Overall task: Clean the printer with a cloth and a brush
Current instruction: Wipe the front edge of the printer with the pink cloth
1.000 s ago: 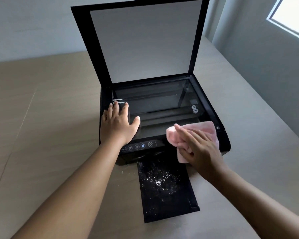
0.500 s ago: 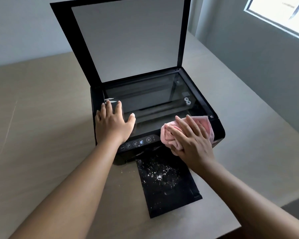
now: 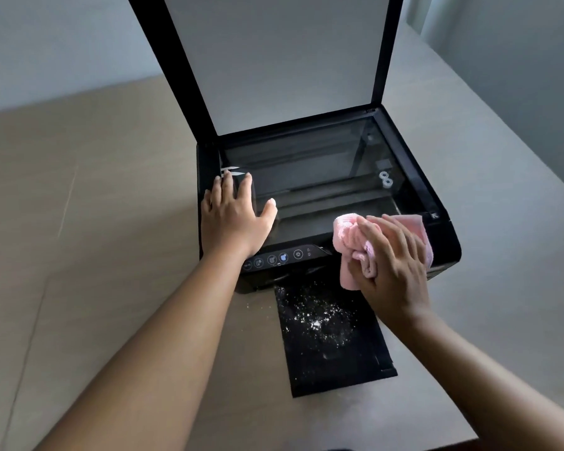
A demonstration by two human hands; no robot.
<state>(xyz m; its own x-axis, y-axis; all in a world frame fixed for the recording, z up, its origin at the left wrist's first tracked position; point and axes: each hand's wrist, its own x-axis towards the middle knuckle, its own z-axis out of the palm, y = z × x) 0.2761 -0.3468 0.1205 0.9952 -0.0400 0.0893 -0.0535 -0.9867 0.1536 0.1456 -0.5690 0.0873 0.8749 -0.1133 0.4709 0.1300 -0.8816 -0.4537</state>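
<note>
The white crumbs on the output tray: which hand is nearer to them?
Right. The right hand, holding the pink cloth, sits close beside the crumbs; the left hand lies flat farther back on the scanner bed.

We see the black printer (image 3: 419, 177), scanner lid (image 3: 274, 60) raised, output tray (image 3: 336, 362) out and dusted with white specks (image 3: 313, 322); the crumpled pink cloth (image 3: 349, 237) lies on its front right corner.

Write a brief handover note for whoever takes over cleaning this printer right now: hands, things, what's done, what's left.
Left hand rests flat on the front left corner of the printer.
Right hand grips the pink cloth at the front right edge.
Lid is up.
Done: unclear how much of the scanner glass is wiped.
Left: white specks cover the output tray; no brush in view.
</note>
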